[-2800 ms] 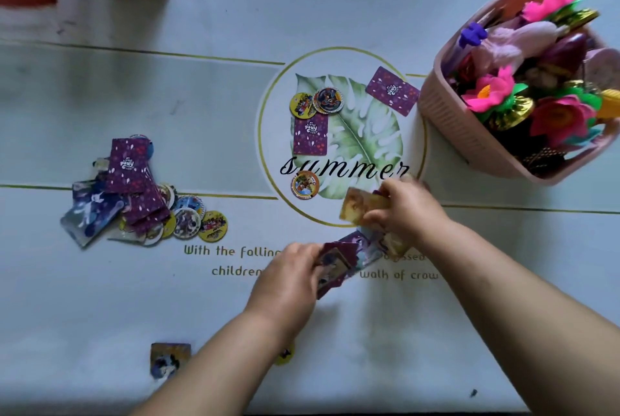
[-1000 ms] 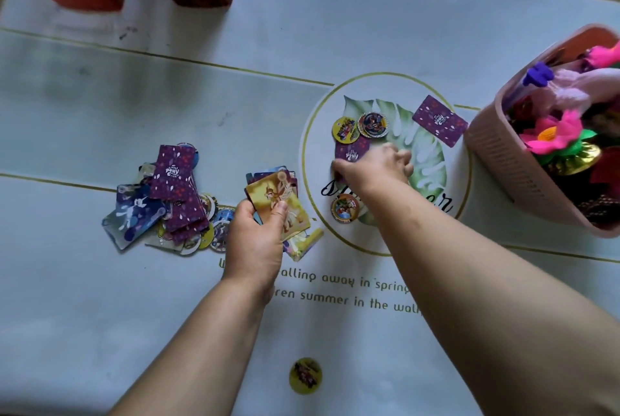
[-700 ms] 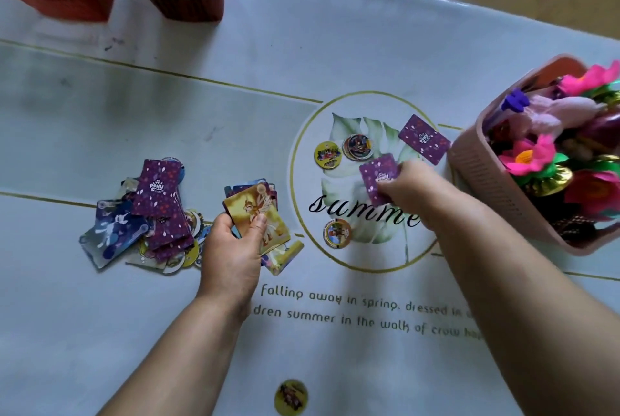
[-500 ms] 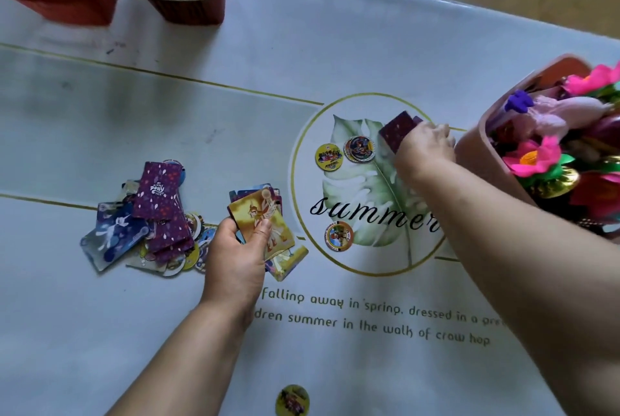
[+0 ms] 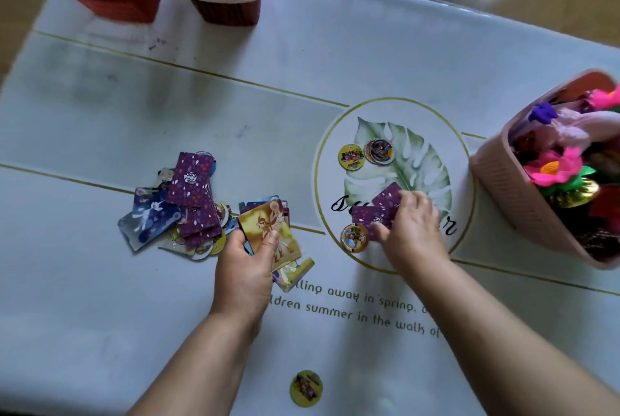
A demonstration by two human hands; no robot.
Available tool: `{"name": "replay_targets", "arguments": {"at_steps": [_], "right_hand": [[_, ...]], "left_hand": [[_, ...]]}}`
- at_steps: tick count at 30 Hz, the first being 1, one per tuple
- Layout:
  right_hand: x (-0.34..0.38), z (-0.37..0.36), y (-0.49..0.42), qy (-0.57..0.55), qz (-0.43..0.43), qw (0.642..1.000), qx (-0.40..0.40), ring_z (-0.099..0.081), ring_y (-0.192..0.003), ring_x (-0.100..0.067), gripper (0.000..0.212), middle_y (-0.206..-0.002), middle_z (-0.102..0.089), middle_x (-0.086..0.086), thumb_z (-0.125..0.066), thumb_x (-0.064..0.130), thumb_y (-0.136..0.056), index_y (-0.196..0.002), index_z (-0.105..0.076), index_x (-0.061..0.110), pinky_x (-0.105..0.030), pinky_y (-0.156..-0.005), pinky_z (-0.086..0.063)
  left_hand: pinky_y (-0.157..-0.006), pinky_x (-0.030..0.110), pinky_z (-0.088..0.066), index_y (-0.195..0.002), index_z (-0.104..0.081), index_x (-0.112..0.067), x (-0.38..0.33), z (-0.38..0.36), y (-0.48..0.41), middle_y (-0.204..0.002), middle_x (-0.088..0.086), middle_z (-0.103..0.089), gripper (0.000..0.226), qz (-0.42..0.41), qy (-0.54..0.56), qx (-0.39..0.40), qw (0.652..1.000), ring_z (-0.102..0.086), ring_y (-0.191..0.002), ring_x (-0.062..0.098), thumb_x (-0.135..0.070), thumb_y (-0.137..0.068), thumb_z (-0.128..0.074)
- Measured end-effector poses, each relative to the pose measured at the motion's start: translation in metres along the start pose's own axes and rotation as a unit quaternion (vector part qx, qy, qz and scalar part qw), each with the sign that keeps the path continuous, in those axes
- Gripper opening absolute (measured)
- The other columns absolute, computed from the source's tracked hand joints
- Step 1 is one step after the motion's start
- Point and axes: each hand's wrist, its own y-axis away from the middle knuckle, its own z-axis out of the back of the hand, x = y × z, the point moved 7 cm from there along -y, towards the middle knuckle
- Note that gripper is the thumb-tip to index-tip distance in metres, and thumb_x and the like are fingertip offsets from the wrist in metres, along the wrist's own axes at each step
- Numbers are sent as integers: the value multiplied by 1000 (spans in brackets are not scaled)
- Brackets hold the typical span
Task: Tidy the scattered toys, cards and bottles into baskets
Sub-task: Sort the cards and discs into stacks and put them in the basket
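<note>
Two hands hold cards on the white table (image 5: 100, 315).
The left hand (image 5: 245, 268) grips a stack of cards (image 5: 268, 234), thumb on top, just beside a messy pile (image 5: 181, 211). The right hand (image 5: 411, 231) pinches two purple cards (image 5: 377, 212) next to a round token (image 5: 355, 237); its fingers hide part of them. The pink basket (image 5: 496, 194) of toys (image 5: 553, 169) is cut off at the edge.

The purple card (image 5: 191, 180) reads "Pony", the tablecloth (image 5: 335, 46) "summer".
</note>
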Motion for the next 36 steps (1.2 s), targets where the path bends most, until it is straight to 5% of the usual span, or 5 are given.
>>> {"name": "replay_targets", "arguments": {"at_steps": [12, 22, 26, 30, 36], "right_hand": [[-20, -10, -16, 10, -89, 993, 70, -60, -89, -31, 104, -88, -64, -12, -72, 79, -10, -88, -60, 12, -34, -71, -47], [65, 21, 69, -198, 15, 974, -109, -59, -99, -38, 32, -109, -62, -19, -59, 27, -91, -115, -46, 9, -41, -83, -45], [147, -4, 116, -357, 83, 930, 25, -61, -64, 6, 24, -82, -62, 6, -69, 12, -86, -104, -53, 13, -5, -58, -44], [226, -56, 149, -247, 177, 940, 153, -52, -68, 5, 10, -81, -53, 15, -67, 32, -87, -91, -60, 27, -3, -61, -38], [258, -64, 78, -132, 57, 989, 24, -56, -106, -30, 61, -110, -59, -11, -47, 70, -82, -104, -65, 16, -37, -86, -46]], "left_hand": [[-65, 26, -57, -104, -65, -16, 21, 55, 21, -94, 1, -75, 11, 15, -12, -40, 999, -73, -81, 17, -18, -93, -64], [-80, 40, -57, -97, -60, -18, 44, 122, 27, -92, 1, -73, 11, 50, -57, -107, 991, -71, -85, 20, -29, -94, -61], [-81, 45, -58, -102, -60, -20, 42, 128, 21, -98, 4, -73, 15, 82, -18, -79, 993, -71, -89, 21, -32, -100, -50], [-59, 39, -56, -107, -61, -8, 25, 129, 12, -95, 18, -73, 37, 94, 143, -38, 984, -71, -81, 34, -41, -99, -47], [-69, 54, -59, -93, -55, -20, 22, 224, -30, -95, 9, -67, 18, 50, -43, -182, 981, -69, -85, 34, -36, -91, -62]]}}
